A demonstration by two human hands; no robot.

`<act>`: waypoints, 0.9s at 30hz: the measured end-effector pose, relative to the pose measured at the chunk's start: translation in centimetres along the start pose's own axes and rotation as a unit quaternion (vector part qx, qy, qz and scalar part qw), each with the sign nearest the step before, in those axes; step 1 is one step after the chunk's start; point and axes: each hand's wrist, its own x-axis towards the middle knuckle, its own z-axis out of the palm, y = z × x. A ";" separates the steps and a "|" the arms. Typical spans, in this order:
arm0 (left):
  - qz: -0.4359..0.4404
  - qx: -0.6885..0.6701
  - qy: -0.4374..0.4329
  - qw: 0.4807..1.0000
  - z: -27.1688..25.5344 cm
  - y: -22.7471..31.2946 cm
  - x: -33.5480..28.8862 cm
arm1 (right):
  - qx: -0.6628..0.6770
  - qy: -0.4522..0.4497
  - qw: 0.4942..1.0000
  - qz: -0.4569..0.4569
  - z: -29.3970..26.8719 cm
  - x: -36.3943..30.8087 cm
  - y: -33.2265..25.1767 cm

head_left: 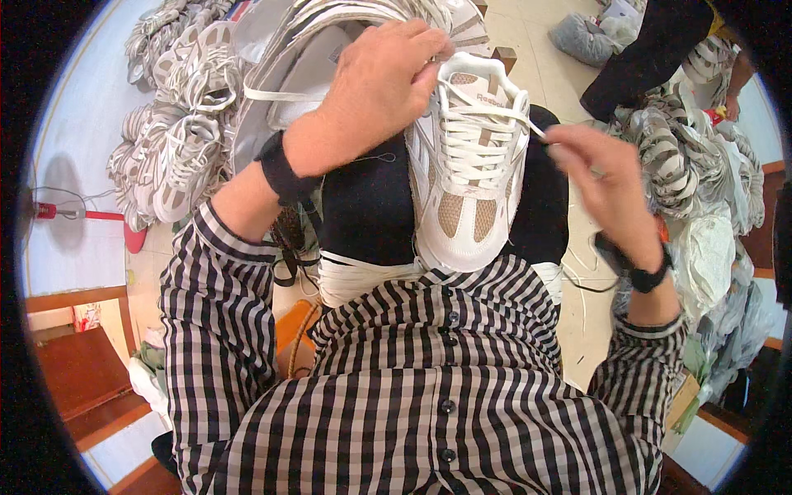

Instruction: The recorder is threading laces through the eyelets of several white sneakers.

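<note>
A beige and white sneaker (472, 165) rests on my black-clad lap with its toe toward me. White shoelace (477, 153) crosses its tongue in several rows. My right hand (606, 169), slightly blurred, pinches one lace end out to the right of the collar. On the other side, my left hand (384, 95) is closed beside the shoe's collar. Its thumb and forefinger press together on what looks like the other lace end, mostly hidden by the fingers.
Lightweight pale shoe parts (285, 74) are stacked just beyond my left hand. Piles of similar sneakers (194, 148) stand at the left, and more shoe pieces (672, 157) at the right. Plastic bags (705, 256) lie near my right elbow. Another person's dark-clad leg (652, 54) is at far right.
</note>
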 end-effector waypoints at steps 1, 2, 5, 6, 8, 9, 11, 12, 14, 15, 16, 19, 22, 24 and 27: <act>0.008 -0.025 0.016 1.000 0.0 0.5 -0.1 | -0.075 0.010 0.993 -0.093 1.7 0.9 -0.3; 0.008 -0.047 0.020 0.999 0.0 1.2 -0.3 | -0.134 0.010 0.986 -0.098 2.7 1.3 -0.7; -0.047 -0.092 -0.055 0.993 0.0 3.2 -2.0 | -0.142 -0.007 0.988 -0.055 4.3 2.5 -0.6; -0.078 -0.104 -0.107 0.986 0.1 3.6 -2.4 | -0.116 -0.011 0.992 -0.040 4.4 2.8 -0.6; -0.116 -0.122 -0.106 0.980 0.3 3.6 -2.9 | -0.053 -0.024 0.998 -0.008 4.4 3.0 -0.3; -0.142 -0.143 -0.122 0.972 0.3 3.5 -2.9 | -0.017 -0.033 0.999 0.009 4.3 3.0 -0.3; -0.174 -0.172 -0.160 0.956 0.3 3.1 -2.8 | -0.009 -0.044 0.999 0.001 4.5 2.7 -0.2; -0.178 -0.177 -0.182 0.951 0.3 2.8 -2.6 | -0.038 -0.045 0.998 -0.027 4.8 2.3 -0.2; -0.188 -0.198 -0.206 0.940 0.2 2.5 -2.1 | -0.050 -0.034 0.996 -0.061 5.3 1.8 -0.2; -0.196 -0.215 -0.209 0.934 0.2 2.3 -1.9 | -0.033 -0.024 0.997 -0.067 5.6 1.5 -0.2; -0.204 -0.233 -0.212 0.927 0.2 2.2 -1.7 | -0.015 -0.014 0.997 -0.071 5.7 1.3 -0.2; -0.238 -0.307 -0.242 0.889 0.2 1.8 -1.1 | 0.026 -0.010 0.998 -0.049 6.1 0.9 0.2; -0.274 -0.294 -0.296 0.867 -0.1 1.5 -1.1 | 0.051 -0.002 0.998 -0.042 6.1 0.8 0.4; -0.173 -0.223 -0.274 0.919 -0.5 1.8 -1.5 | 0.057 0.000 0.998 -0.034 6.2 0.7 0.5; -0.046 -0.143 -0.225 0.963 -0.9 1.9 -2.0 | 0.058 0.010 0.998 -0.024 6.3 0.7 0.4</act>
